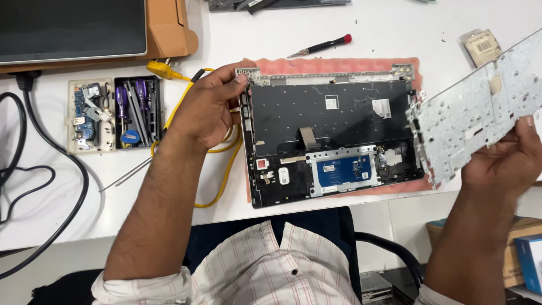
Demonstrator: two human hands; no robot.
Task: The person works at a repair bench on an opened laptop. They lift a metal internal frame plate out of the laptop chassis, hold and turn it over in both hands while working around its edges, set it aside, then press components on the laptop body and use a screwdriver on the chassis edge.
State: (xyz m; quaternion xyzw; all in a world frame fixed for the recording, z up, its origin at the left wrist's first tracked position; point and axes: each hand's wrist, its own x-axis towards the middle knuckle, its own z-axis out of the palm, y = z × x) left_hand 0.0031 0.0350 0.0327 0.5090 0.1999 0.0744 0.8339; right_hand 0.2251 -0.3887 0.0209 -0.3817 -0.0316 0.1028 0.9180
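Nearest to me, at the lower right under the desk edge, sit a brown cardboard box (522, 237) and a blue carton (530, 261) just beside it, both partly cut off by the frame.

My right hand (508, 161) is raised off the desk at the right, fingers curled around the lower edge of a silver metal keyboard backplate (480, 107), which tilts up and away toward the upper right corner. My left hand (209, 104) rests on the top left corner of the opened laptop base (330, 141), thumb and fingers pinched on the silver hinge bracket (247, 74) there.

The base lies flat on a pink foam sheet (339, 65) on the white desk (395, 34), between my two hands, and the backplate's left edge hangs just over its right side. Inside it I see a small white rectangular label near the top centre, another white label to its right, a red-and-white square sticker at the lower left, and the blue board of the touchpad (342, 169) in the lower middle.

A yellow cable (223, 169) loops under my left wrist. Left of it stands a tray of screwdrivers (137, 112) beside a tray with a blue circuit board (89, 116).

Farther off, a red-handled screwdriver (322, 46) lies above the foam, a tan packet with a white barcode label (481, 46) sits at the right, and an open brown carton (169, 28) occupies the top left.
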